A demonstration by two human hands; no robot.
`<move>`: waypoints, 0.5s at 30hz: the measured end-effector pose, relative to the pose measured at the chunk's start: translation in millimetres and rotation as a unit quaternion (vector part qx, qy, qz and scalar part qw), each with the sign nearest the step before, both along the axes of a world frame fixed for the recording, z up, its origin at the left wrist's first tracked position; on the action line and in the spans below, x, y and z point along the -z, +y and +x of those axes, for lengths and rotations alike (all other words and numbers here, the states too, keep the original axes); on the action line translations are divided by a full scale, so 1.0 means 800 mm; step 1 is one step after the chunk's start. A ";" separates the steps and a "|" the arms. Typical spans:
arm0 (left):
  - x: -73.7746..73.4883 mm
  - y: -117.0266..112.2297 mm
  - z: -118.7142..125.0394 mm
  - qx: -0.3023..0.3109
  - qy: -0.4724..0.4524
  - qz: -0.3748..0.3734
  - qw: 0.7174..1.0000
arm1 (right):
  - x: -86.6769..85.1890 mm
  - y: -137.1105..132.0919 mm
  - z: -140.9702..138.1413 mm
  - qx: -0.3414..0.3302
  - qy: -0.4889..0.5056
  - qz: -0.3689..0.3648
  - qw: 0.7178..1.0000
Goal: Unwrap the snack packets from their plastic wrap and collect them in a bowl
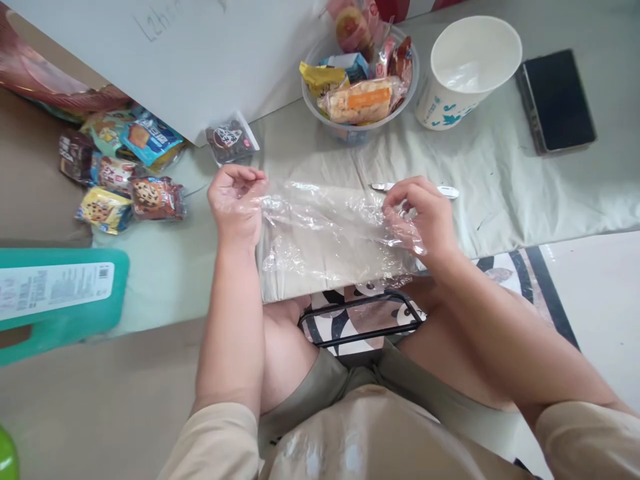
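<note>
A clear plastic bag [325, 220] stretches between my two hands above the front of the cloth-covered surface. My left hand [237, 200] is closed on its left end, and my right hand [417, 217] pinches the right end between thumb and fingers. It looks thin, crinkled and see-through, with the cloth showing behind it. Partly behind my right hand lies a white utility knife [447, 192], its narrow tip pointing left. Just beyond my left hand sits a small dark snack packet [233, 138].
A clear bowl [345, 130] of wrapped snacks stands at the back, beside a white paper cup [435, 100] with clear plastic inside. A black phone [560, 100] lies far right. Several snack packets [157, 198] are piled left, near a white board [200, 60] and a green container [117, 287].
</note>
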State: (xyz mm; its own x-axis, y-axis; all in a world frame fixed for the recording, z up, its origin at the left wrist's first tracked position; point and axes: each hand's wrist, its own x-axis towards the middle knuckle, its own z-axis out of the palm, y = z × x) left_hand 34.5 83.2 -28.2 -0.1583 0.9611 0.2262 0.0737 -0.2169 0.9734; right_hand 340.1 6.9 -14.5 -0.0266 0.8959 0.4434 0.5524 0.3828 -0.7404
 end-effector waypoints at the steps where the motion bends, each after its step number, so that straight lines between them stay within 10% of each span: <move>1: -0.003 -0.002 -0.007 0.005 -0.009 -0.008 1.000 | -0.001 0.001 0.001 0.014 0.015 -0.001 1.000; 7: -0.005 -0.013 -0.033 0.033 -0.068 -0.006 0.997 | 0.005 0.005 -0.002 -0.042 0.092 -0.049 0.994; 15: -0.011 -0.041 -0.029 0.053 0.019 -0.179 0.982 | 0.028 0.015 -0.008 -0.021 0.189 -0.108 0.976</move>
State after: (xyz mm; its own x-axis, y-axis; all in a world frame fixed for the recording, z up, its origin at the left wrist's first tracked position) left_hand 11.7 50.4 -19.3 -0.0519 0.9906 -0.1263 0.1068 0.1313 0.9856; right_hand 333.7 18.7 -37.2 0.0643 0.9711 0.2299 0.2113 0.2119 -0.9542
